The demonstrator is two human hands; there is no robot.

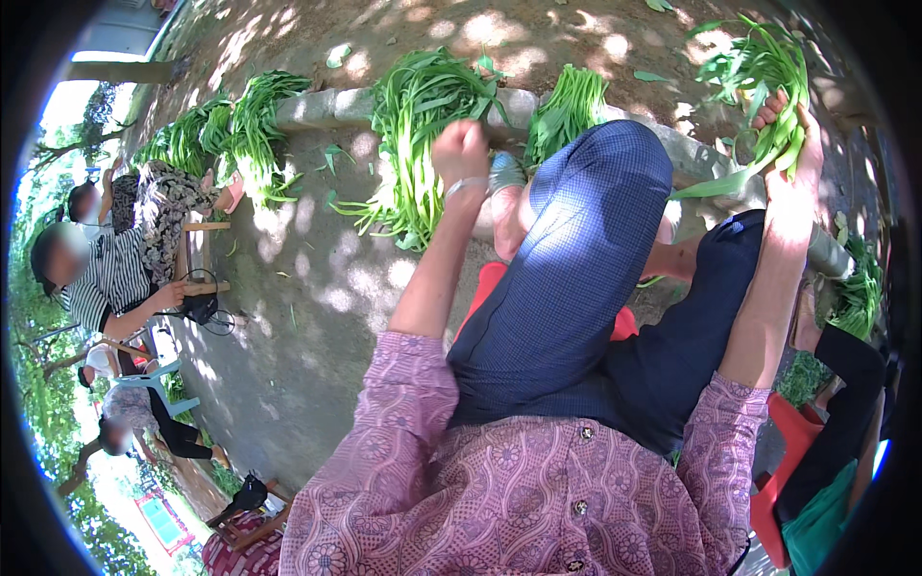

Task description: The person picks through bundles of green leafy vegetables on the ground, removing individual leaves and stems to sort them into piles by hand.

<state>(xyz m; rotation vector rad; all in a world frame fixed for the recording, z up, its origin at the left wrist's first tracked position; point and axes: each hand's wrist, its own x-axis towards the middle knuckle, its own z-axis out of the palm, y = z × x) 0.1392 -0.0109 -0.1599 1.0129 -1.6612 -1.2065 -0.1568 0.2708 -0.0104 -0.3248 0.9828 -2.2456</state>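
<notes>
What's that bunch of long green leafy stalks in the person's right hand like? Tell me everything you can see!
The bunch of long green leafy stalks has smooth, paler stalks and narrow, bright green leaves that look fresh and floppy. It slants up at the picture's upper right, with leaves spreading at the top and one long leaf poking left below the fingers. The person's bare right hand wraps around the stalks. Sunlight brightens parts of it. I can't see whether anything ties it.
</notes>
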